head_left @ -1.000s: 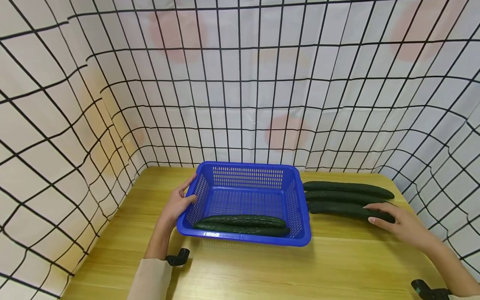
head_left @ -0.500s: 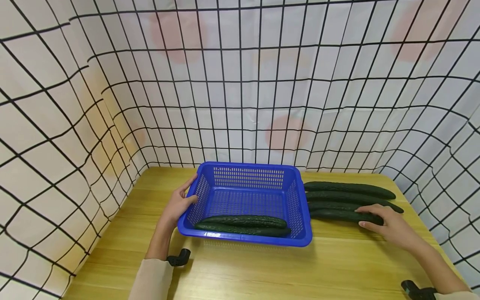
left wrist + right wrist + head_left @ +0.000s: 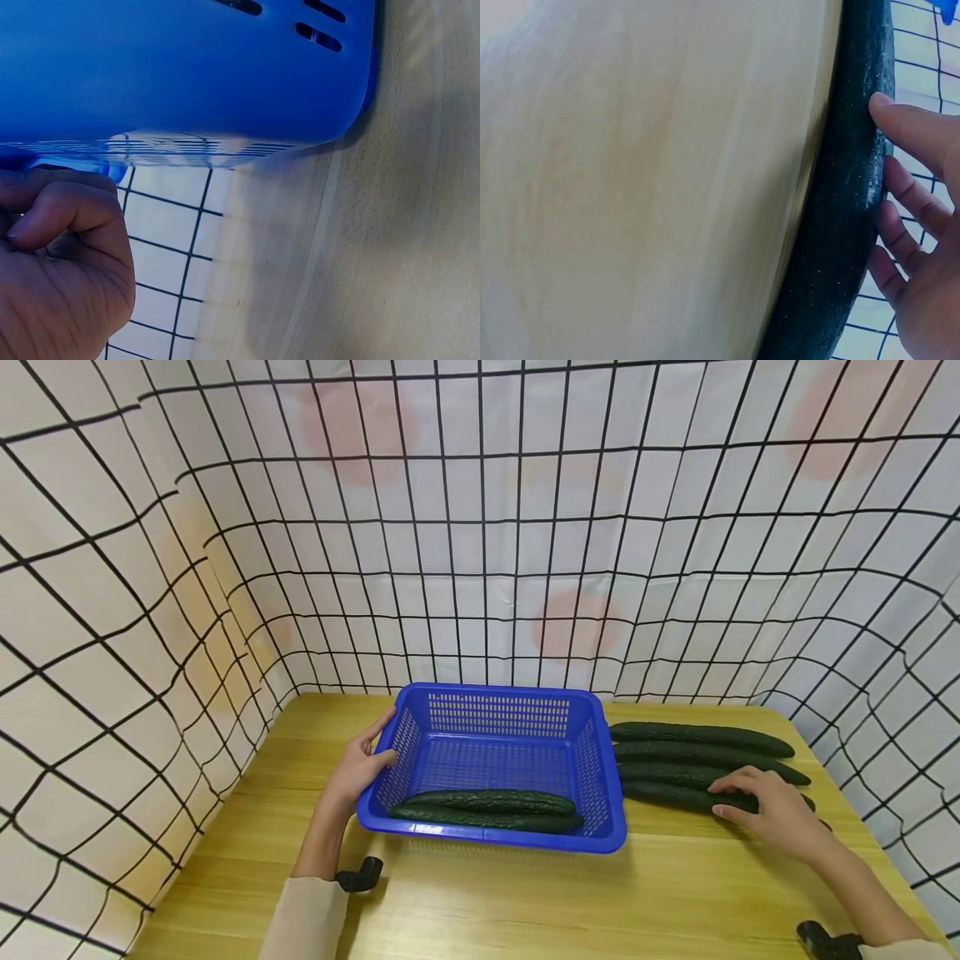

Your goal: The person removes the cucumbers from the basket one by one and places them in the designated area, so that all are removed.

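My left hand [image 3: 356, 772] grips the left rim of a blue plastic basket [image 3: 487, 833], thumb over the edge. In the left wrist view its fingers curl beside the basket wall [image 3: 187, 75]. Two dark green cucumbers [image 3: 480, 802] lie side by side along the basket's front. To the right of the basket, my right hand [image 3: 772, 810] is over the nearest cucumber [image 3: 667, 795] of a row on the table. The right wrist view has its thumb and loosely bent fingertips right at the edge of that cucumber [image 3: 832, 225], not wrapped round it.
Several cucumbers form the row, the farthest [image 3: 697, 737] near the table's back edge. The wooden table [image 3: 525, 902] is enclosed at the back and sides by black wire mesh over white cloth [image 3: 495, 552].
My right hand has shifted left along the nearest cucumber, and the right ends of the front cucumbers now show past it. My left hand and the basket stay put.
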`<action>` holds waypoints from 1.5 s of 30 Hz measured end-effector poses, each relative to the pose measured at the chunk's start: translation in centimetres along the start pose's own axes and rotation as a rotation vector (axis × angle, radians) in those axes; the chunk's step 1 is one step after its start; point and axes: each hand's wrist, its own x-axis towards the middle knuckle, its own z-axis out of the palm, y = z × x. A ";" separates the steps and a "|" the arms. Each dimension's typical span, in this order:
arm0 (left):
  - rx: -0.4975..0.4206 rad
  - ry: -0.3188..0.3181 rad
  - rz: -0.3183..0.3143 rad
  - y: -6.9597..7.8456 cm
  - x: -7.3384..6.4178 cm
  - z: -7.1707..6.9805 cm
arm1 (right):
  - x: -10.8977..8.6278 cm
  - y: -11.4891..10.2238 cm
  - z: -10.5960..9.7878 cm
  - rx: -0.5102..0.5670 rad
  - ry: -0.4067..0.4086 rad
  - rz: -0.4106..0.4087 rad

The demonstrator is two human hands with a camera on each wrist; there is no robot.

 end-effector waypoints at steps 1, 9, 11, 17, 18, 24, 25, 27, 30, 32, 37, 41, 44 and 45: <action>-0.001 0.002 -0.001 0.0 0.0 0.0 | 0.0 0.0 -0.1 0.005 -0.007 0.008; 0.008 -0.003 -0.003 0.0 0.1 0.1 | 0.5 -0.9 -0.8 0.019 -0.064 0.089; 0.008 -0.006 -0.002 0.0 0.1 0.0 | 0.8 -1.2 -1.0 0.011 -0.053 0.097; 0.000 0.005 -0.006 -0.1 0.0 0.0 | 1.7 -2.6 -1.4 0.043 -0.002 0.077; -0.001 0.011 -0.006 -0.2 0.0 0.0 | 1.9 -3.0 -1.5 0.054 0.005 0.068; 0.004 0.012 -0.003 -0.2 0.0 0.0 | 3.5 -5.4 -1.5 0.091 0.052 0.020; 0.002 0.011 -0.003 -0.2 0.0 0.0 | 3.8 -5.9 -1.5 0.102 0.055 0.015; 0.003 0.010 -0.002 -0.1 0.0 0.0 | 4.4 -6.9 -1.4 0.123 0.058 0.005; 0.008 0.012 0.003 -0.1 0.1 0.0 | 5.4 -8.2 -1.4 0.162 0.048 -0.005; 0.011 0.011 0.003 -0.1 0.1 0.0 | 5.9 -9.0 -1.3 0.178 0.043 -0.015; 0.017 0.009 0.000 0.0 0.0 0.0 | 7.3 -11.1 -1.0 0.206 0.047 -0.052; 0.013 0.013 -0.002 0.1 0.0 0.1 | 8.4 -13.0 -0.5 0.237 0.042 -0.088; 0.006 0.010 -0.003 0.1 -0.1 0.1 | 9.2 -14.6 0.0 0.265 0.016 -0.113; 0.004 0.010 -0.006 0.1 -0.1 0.1 | 9.4 -15.1 0.2 0.275 0.007 -0.122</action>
